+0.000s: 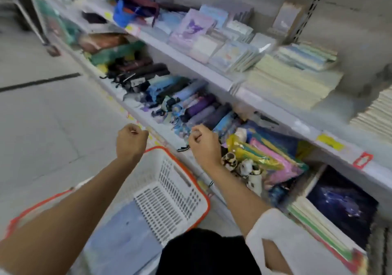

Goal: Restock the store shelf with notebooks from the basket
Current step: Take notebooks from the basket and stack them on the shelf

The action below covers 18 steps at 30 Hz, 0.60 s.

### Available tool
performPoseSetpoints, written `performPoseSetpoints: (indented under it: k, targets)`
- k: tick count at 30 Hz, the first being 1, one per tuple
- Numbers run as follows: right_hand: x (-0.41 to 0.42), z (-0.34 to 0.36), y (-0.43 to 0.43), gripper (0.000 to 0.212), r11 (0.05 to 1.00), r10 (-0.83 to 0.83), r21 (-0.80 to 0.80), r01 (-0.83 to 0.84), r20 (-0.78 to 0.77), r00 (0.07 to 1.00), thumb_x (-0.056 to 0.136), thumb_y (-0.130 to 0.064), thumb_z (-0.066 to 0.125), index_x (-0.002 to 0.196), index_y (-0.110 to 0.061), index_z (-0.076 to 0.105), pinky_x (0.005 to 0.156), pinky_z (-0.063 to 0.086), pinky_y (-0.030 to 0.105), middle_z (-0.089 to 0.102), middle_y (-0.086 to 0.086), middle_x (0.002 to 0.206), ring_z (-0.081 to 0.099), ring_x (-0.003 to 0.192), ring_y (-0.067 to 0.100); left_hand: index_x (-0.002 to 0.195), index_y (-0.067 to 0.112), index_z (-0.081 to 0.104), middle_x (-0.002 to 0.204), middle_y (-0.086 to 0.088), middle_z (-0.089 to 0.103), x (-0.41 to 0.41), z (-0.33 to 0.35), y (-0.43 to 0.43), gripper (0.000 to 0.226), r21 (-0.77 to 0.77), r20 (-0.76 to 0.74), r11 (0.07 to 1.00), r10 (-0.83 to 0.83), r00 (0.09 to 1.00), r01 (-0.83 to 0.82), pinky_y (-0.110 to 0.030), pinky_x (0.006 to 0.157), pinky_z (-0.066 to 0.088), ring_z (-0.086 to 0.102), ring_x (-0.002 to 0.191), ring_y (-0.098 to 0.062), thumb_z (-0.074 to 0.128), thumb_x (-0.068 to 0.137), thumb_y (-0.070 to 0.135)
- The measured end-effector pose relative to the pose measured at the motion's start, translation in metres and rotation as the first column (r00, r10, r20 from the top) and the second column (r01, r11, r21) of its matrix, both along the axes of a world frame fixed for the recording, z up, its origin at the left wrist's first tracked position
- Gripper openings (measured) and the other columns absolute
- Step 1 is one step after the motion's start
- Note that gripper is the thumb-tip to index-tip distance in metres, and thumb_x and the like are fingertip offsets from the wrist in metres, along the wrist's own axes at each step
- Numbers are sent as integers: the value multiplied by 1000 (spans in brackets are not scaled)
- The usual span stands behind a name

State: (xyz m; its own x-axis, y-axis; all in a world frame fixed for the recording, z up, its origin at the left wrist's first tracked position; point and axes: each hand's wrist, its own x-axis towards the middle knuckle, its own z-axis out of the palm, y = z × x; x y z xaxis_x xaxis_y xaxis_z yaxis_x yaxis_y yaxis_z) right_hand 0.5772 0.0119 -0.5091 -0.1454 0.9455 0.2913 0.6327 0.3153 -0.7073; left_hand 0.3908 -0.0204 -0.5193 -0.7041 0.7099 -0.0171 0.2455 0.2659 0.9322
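Left forearm (63, 211) covers part of basket (199, 190) and blue notebook (125, 238); shelf (212, 77) blurred.

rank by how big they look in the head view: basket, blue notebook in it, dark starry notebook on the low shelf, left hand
1. basket
2. blue notebook and dark starry notebook: too alike to rank, and the blue one is partly hidden
3. left hand

Shop aisle: long white shelves (203, 71) edged with yellow price tags (329, 141). Stacked notebooks (286, 84) for sale far right, rows of folded umbrellas (197, 105) one level below, plastic shopping basket (184, 190) near, on the tiled floor (42, 126).
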Motion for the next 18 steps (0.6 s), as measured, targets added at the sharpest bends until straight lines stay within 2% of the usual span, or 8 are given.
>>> performPoseSetpoints:
  k: [3,5,8,10,12,15,16,18]
  targets:
    - [-51,-66,-22,7,959,61,-275,-66,-28,998,88,-17,59,81,-19,60,63,40,30,53,-9,72,52,67,13,69,9,57,64,-6,56,-45,-52,-31,11,-116,18,992,54,998,-51,-31,64,44,53,65,-24,64,77,11]
    - [-73,-112,-40,5,894,115,-434,-114,-24,993,88,-15,59,88,-14,64,67,44,28,60,-3,81,57,77,17,73,8,59,63,-4,53,-65,-83,-51,7,-208,38,975,90,995,-80,-27,55,37,50,61,-22,61,79,11]
    - [-94,-172,-64,11,741,185,-663,-111,42,982,89,-18,57,91,-11,66,73,48,31,64,9,91,61,86,26,78,5,60,67,-9,54,-87,-137,-84,7,-362,71,927,135,988,-101,-28,59,35,49,65,-24,60,81,11]
    - [-102,-203,-76,19,659,213,-748,-77,88,973,86,-17,57,71,-6,60,59,41,32,56,15,71,58,66,28,75,4,59,67,-13,53,-95,-172,-105,12,-444,131,892,158,979,-85,-30,61,37,48,63,-24,61,83,12]
    - [-105,-231,-85,35,605,220,-794,-51,105,970,85,-19,59,55,-14,41,49,27,30,36,6,53,36,46,19,69,3,56,65,-13,54,-99,-203,-124,19,-523,220,849,221,950,-76,-29,60,40,49,58,-23,60,86,12]
    - [-101,-265,-98,26,501,260,-863,-62,82,962,94,-28,54,70,-18,47,41,27,21,39,-5,66,36,48,10,63,4,50,68,-14,52,-101,-242,-146,27,-624,363,779,360,859,-62,-26,57,44,49,56,-23,58,88,7]
    - [-100,-272,-102,13,449,282,-891,-74,62,958,94,-28,54,86,-17,52,44,30,18,43,-7,77,43,55,8,64,4,49,70,-13,51,-102,-252,-151,27,-657,391,752,400,829,-53,-24,53,43,48,55,-21,57,89,7]
    - [-97,-290,-104,15,351,304,-932,-86,27,952,89,-28,59,99,-17,55,55,36,22,45,-7,91,49,68,13,65,4,49,69,-13,50,-103,-269,-162,26,-708,378,705,432,819,-46,-25,53,39,47,57,-22,57,89,6]
